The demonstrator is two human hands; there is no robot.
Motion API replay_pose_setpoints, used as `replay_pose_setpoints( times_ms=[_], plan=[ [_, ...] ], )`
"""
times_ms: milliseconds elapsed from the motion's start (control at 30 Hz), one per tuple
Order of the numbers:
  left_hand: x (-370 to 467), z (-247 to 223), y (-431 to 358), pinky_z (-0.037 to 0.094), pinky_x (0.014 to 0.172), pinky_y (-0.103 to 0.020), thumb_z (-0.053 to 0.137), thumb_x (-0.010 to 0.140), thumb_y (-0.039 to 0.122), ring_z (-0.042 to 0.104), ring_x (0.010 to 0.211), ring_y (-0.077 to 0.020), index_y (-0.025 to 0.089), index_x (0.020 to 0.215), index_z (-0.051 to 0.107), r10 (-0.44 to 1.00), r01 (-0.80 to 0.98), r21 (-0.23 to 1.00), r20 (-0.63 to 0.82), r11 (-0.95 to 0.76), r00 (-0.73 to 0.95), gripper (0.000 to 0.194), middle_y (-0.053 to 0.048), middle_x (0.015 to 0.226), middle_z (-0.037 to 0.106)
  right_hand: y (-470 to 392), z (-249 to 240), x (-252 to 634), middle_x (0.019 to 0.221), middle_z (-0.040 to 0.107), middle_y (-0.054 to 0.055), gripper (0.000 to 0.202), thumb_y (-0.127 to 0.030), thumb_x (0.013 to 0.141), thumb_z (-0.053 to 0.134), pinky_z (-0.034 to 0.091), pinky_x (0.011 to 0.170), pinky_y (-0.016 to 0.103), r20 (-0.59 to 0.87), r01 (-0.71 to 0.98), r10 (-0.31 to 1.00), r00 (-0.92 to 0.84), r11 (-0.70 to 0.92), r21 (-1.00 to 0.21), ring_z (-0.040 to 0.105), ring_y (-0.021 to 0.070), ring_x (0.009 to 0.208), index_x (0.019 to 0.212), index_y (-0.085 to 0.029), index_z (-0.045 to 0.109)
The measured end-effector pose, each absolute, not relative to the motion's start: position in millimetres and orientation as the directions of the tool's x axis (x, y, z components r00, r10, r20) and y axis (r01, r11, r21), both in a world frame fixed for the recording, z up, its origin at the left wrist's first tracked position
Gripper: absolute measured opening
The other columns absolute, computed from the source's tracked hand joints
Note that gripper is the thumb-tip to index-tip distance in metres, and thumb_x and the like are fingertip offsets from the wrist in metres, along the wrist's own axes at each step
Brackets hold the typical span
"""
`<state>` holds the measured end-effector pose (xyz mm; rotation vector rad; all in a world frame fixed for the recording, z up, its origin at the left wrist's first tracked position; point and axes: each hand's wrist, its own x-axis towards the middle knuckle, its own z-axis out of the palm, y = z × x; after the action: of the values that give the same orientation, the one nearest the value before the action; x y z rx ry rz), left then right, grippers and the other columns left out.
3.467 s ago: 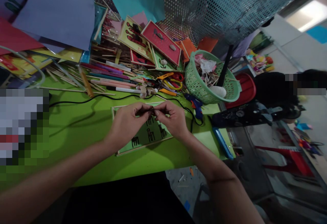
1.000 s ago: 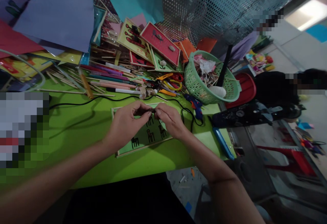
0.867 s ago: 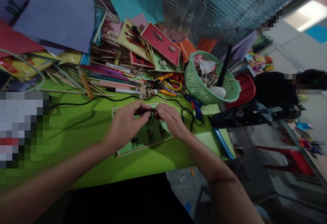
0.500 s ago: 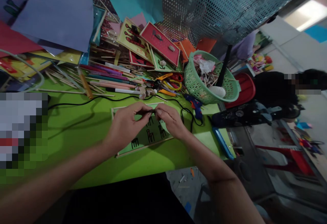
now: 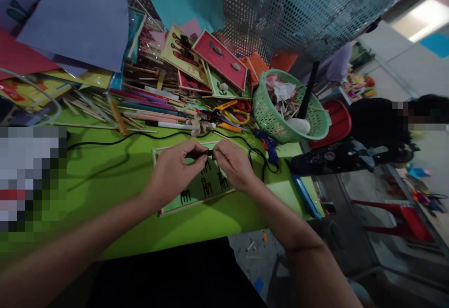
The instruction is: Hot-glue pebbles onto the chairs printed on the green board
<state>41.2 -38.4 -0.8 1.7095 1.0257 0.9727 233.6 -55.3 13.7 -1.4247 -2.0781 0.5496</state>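
A small dark piece (image 5: 210, 152) is pinched between the fingertips of both hands. My left hand (image 5: 177, 170) holds its left end with thumb and index finger. At the other end, my right hand (image 5: 232, 164) grips it with closed fingers. Beneath both hands lies a green card (image 5: 196, 194) with a pale wooden frame, bearing several dark chair-like figures. The hands hide the card's upper part.
Behind the hands are pens (image 5: 168, 124), stones (image 5: 200, 127), scissors (image 5: 242, 117) and framed pictures (image 5: 220, 60). A blue glue gun (image 5: 268, 146) with a black cord lies right, below a green basket (image 5: 277, 118). A person (image 5: 379, 121) is at the far right.
The right hand's fingers have shifted slightly on the dark piece, and a little more of it shows between the hands. The left hand has barely moved.
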Motion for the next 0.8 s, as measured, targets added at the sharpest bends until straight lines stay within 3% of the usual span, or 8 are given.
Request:
replay_pose_setpoints(
  times_ms=[133, 300, 533, 800],
  plan=[
    [43.0, 1.3, -36.3, 0.053, 0.078, -0.03, 0.065, 0.087, 0.027, 0.068, 0.082, -0.0175, 0.021, 0.091, 0.072, 0.925, 0.188, 0.961, 0.125, -0.203, 0.359, 0.01, -0.001, 0.088, 0.076, -55.8, 15.0, 231.5, 0.067, 0.045, -0.001, 0.022, -0.024, 0.09, 0.045, 0.031, 0.065, 0.03, 0.26, 0.723, 0.937, -0.234, 0.347, -0.597, 0.042, 0.0149, 0.065, 0.068, -0.023, 0.042],
    [47.1, 1.7, -31.8, 0.051, 0.071, -0.029, 0.07, 0.081, 0.032, 0.065, 0.074, -0.0166, 0.018, 0.086, 0.071, 0.924, 0.036, 0.999, 0.003, -0.018, 0.382, 0.015, -0.002, 0.08, 0.073, -57.3, 15.7, 230.9, 0.063, 0.044, -0.003, 0.019, -0.022, 0.085, 0.047, 0.03, 0.062, 0.029, 0.222, 0.592, 0.962, -0.162, 0.275, -0.758, 0.042, 0.0133, 0.062, 0.066, -0.022, 0.045],
    [47.2, -0.8, -29.6, 0.052, 0.074, -0.03, 0.075, 0.078, 0.034, 0.064, 0.074, -0.0157, 0.02, 0.083, 0.071, 0.91, -0.077, 0.992, -0.064, 0.104, 0.411, 0.016, -0.001, 0.08, 0.072, -58.2, 16.0, 230.4, 0.062, 0.045, -0.004, 0.022, -0.03, 0.086, 0.051, 0.032, 0.062, 0.028, 0.108, 0.432, 0.989, -0.097, 0.139, -0.891, 0.042, 0.0129, 0.061, 0.065, -0.022, 0.05],
    [44.1, 2.7, -26.6, 0.053, 0.07, -0.029, 0.076, 0.077, 0.037, 0.064, 0.072, -0.0154, 0.018, 0.085, 0.07, 0.893, -0.128, 0.977, -0.096, 0.168, 0.44, 0.021, -0.003, 0.079, 0.072, -55.8, 15.3, 231.0, 0.061, 0.049, -0.004, 0.028, -0.042, 0.088, 0.056, 0.035, 0.059, 0.027, -0.012, 0.21, 0.989, -0.147, 0.019, -0.978, 0.04, 0.0116, 0.057, 0.069, -0.021, 0.053]
  ],
)
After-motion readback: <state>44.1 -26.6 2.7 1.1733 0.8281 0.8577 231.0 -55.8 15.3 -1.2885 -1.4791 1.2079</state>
